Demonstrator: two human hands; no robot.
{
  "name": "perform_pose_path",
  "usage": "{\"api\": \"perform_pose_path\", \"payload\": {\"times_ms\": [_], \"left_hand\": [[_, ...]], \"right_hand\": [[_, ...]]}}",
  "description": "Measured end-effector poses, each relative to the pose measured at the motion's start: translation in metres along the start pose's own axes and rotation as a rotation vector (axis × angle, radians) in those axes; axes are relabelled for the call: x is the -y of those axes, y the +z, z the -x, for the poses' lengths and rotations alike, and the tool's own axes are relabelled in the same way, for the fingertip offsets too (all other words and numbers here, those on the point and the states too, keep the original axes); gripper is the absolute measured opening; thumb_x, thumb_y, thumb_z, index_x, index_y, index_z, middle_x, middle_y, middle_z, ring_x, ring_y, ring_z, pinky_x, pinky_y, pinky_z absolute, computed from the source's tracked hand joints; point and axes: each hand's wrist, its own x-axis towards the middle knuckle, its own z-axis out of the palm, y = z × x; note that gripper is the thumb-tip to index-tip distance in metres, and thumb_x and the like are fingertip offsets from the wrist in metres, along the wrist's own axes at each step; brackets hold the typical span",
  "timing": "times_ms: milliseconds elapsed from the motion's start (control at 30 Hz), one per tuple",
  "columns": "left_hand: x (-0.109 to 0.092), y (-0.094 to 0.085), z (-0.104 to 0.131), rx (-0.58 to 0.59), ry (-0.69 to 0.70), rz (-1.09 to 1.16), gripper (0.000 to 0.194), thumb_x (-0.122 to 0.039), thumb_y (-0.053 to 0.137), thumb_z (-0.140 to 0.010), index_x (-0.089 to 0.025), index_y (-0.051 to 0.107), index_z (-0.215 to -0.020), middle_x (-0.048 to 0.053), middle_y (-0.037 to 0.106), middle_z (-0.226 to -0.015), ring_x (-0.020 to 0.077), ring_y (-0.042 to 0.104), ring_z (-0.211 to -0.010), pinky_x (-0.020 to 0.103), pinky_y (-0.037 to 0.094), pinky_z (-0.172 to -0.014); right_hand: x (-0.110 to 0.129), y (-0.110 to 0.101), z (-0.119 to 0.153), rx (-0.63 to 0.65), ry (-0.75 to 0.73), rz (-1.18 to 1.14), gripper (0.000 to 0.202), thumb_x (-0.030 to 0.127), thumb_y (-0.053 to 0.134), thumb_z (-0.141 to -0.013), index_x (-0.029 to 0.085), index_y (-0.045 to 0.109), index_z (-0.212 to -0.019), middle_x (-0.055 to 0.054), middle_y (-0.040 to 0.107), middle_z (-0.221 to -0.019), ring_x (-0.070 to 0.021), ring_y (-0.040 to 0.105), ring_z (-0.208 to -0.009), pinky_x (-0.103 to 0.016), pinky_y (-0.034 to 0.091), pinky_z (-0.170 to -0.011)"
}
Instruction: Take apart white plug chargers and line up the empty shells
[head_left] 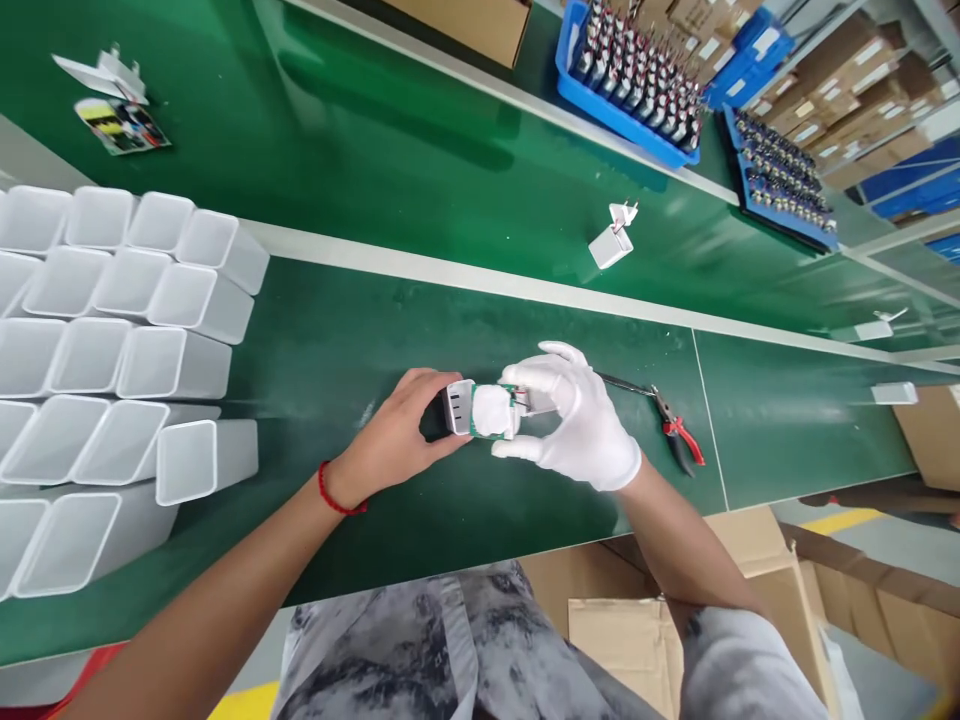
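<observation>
Marbled clothing (405, 640) lies nearest; our left hand (394, 430) and gloved right hand (577, 420) clamp their fingers on opposite ends of the circuit-board unit (491, 410) (slotted end leftward), pliers (675, 428) right of those fingers.

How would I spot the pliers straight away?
Start at the green table and find the white-gloved right hand. Just to the right of it lie the pliers, handles pointing away from that hand. Unlike the thin dark tool near their tip, they have red and black handles.
</observation>
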Motion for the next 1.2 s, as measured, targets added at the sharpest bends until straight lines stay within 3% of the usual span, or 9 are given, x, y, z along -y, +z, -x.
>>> {"api": "perform_pose_path", "payload": {"times_ms": [133, 300, 533, 733, 1000, 1200], "left_hand": [[0.005, 0.003, 0.000, 0.004, 0.020, 0.037, 0.053, -0.035, 0.066, -0.086, -0.021, 0.045, -0.132, 0.010, 0.057, -0.130, 0.0248, 0.057, -0.120, 0.040, 0.051, -0.101], [0.010, 0.005, 0.000, -0.011, 0.069, 0.081, 0.048, -0.028, 0.067, -0.085, -0.021, 0.047, -0.128, 0.010, 0.060, -0.127, 0.0252, 0.057, -0.120, 0.042, 0.049, -0.104], [0.011, 0.006, 0.001, 0.005, 0.074, 0.094, 0.053, -0.022, 0.069, -0.084, -0.017, 0.045, -0.131, 0.010, 0.059, -0.130, 0.0230, 0.052, -0.126, 0.039, 0.046, -0.109], [0.011, 0.006, 0.001, 0.001, 0.081, 0.098, 0.055, -0.021, 0.071, -0.083, -0.017, 0.045, -0.131, 0.010, 0.058, -0.132, 0.0231, 0.052, -0.127, 0.039, 0.045, -0.110], [0.012, 0.006, 0.001, -0.007, 0.096, 0.099, 0.056, -0.021, 0.072, -0.082, -0.018, 0.045, -0.131, 0.010, 0.059, -0.131, 0.0233, 0.051, -0.127, 0.038, 0.046, -0.109], [0.012, 0.007, 0.002, -0.004, 0.090, 0.093, 0.057, -0.020, 0.071, -0.083, -0.018, 0.045, -0.133, 0.009, 0.059, -0.131, 0.0234, 0.052, -0.127, 0.038, 0.047, -0.108]], "right_hand": [[0.004, 0.009, -0.018, 0.160, -0.081, 0.148, 0.037, 0.050, 0.079, -0.069, 0.029, 0.069, -0.098, -0.001, 0.070, -0.084, -0.0252, 0.064, -0.084, -0.050, 0.035, -0.100], [0.007, 0.012, -0.028, 0.240, -0.175, 0.263, 0.042, 0.047, 0.073, -0.075, 0.026, 0.067, -0.110, -0.006, 0.070, -0.097, -0.0281, 0.061, -0.091, -0.049, 0.036, -0.095], [0.021, 0.009, -0.034, 0.278, -0.208, 0.346, 0.036, 0.037, 0.071, -0.077, 0.021, 0.067, -0.109, -0.009, 0.068, -0.096, -0.0296, 0.058, -0.090, -0.050, 0.038, -0.089], [0.033, 0.005, -0.042, 0.389, -0.176, 0.428, 0.026, 0.035, 0.063, -0.083, 0.019, 0.067, -0.104, -0.012, 0.067, -0.090, -0.0308, 0.057, -0.085, -0.052, 0.039, -0.085], [0.031, 0.007, -0.040, 0.298, -0.234, 0.467, 0.031, 0.036, 0.067, -0.080, 0.016, 0.066, -0.104, -0.010, 0.067, -0.089, -0.0277, 0.057, -0.083, -0.046, 0.043, -0.085], [0.038, 0.008, -0.045, 0.392, -0.232, 0.609, 0.023, 0.030, 0.061, -0.084, 0.010, 0.066, -0.096, -0.009, 0.064, -0.082, -0.0258, 0.056, -0.078, -0.044, 0.044, -0.082]]}}
